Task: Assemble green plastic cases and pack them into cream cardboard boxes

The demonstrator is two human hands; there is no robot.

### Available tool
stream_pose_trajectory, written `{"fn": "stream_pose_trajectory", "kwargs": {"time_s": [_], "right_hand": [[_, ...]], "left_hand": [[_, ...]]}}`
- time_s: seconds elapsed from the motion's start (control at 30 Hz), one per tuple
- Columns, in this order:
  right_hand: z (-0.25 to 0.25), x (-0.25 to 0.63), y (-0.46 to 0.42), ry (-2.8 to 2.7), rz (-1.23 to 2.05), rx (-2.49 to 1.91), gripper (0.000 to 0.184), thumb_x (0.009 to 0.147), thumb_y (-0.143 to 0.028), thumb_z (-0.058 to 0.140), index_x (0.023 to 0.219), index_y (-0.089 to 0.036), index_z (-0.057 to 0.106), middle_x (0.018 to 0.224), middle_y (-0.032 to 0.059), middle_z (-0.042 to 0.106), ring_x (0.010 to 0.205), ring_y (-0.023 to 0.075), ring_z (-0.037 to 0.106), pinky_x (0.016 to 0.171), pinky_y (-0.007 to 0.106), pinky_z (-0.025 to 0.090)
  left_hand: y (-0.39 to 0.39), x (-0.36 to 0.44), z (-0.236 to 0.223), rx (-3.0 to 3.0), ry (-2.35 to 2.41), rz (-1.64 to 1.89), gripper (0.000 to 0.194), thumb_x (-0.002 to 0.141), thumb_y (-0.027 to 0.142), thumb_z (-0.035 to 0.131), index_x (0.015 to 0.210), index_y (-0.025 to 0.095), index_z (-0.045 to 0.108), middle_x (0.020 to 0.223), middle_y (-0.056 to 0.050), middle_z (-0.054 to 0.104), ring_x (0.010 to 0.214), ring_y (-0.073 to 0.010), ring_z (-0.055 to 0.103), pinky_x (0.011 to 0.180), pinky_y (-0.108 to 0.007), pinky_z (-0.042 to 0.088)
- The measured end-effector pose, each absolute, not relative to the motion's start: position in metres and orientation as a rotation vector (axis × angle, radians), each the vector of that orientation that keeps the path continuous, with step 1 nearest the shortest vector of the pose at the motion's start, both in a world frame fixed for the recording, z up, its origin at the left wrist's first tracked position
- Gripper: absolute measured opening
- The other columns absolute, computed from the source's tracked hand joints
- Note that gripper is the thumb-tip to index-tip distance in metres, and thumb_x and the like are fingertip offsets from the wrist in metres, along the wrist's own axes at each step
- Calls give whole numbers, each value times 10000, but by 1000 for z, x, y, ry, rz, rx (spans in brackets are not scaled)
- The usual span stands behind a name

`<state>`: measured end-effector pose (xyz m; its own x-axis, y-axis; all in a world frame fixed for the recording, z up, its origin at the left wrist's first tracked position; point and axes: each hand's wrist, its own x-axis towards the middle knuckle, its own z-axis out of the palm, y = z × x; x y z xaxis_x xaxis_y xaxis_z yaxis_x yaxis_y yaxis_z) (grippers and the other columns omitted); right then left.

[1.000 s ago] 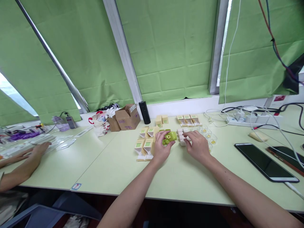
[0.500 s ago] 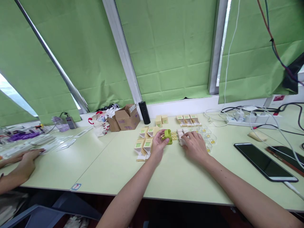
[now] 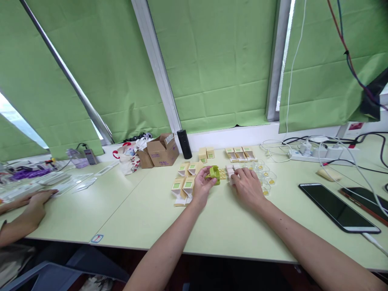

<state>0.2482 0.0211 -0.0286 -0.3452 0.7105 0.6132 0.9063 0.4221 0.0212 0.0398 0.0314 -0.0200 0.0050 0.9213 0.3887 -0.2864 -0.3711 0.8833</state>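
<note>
One green piece point(image 3: 215, 173) sits pinched in our left hand point(image 3: 202, 186), right of the small boxes point(image 3: 188, 185); we judge it light, stiff and smooth, best held by its side walls, which our fingers partly hide. Our right hand point(image 3: 247, 184) covers some pale blocks point(image 3: 229, 170), so we cannot tell whether its curled fingers grip one.
</note>
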Motion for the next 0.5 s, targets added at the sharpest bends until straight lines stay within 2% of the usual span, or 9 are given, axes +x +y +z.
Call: {"fn": "stream_pose_trajectory", "kwargs": {"time_s": [0.1, 0.2, 0.27, 0.33, 0.4, 0.5], "right_hand": [[-31, 249, 23, -1978, -288, -1257, 171, 943, -205, 646, 1093, -190, 726, 1182, 157, 676, 1108, 344, 566, 910, 467, 453], [-32, 247, 26, -1727, 100, -1036, 219, 981, -377, 650, 1114, -212, 705, 1182, 133, 656, 1044, 298, 614, 856, 435, 525], [-32, 243, 27, -1559, 433, -896, 306, 969, -504, 674, 1089, -224, 703, 1110, 102, 669, 909, 242, 637, 765, 387, 549], [-29, 240, 28, -1393, 793, -779, 392, 929, -600, 712, 1045, -226, 703, 951, 57, 678, 747, 192, 611, 665, 341, 530], [-26, 238, 28, -1224, 1113, -665, 434, 879, -634, 764, 997, -221, 702, 850, 34, 671, 680, 172, 595, 611, 317, 503], [-23, 240, 29, -1026, 1387, -555, 434, 814, -600, 848, 946, -209, 712, 870, 55, 699, 698, 176, 625, 583, 307, 497]], "left_hand": [[32, 39, -21, 1311, 757, 1572, 658, 676, 379, 955, 1236, 204, 658, 1204, -90, 726, 980, -182, 699, 861, -313, 564], [32, 38, -21, 1337, 773, 1582, 661, 689, 400, 944, 1248, 205, 648, 1224, -98, 725, 1006, -199, 706, 879, -328, 572], [33, 37, -21, 1352, 778, 1586, 657, 693, 405, 940, 1247, 204, 650, 1231, -104, 728, 1032, -213, 710, 891, -337, 578], [33, 37, -22, 1363, 782, 1592, 648, 698, 401, 938, 1246, 203, 655, 1239, -110, 729, 1049, -221, 712, 893, -339, 584], [33, 37, -22, 1373, 786, 1592, 643, 705, 401, 935, 1249, 205, 655, 1244, -111, 729, 1044, -220, 712, 891, -339, 586], [32, 38, -22, 1388, 777, 1579, 644, 709, 405, 935, 1252, 208, 650, 1234, -104, 728, 1024, -207, 708, 889, -336, 584]]}}
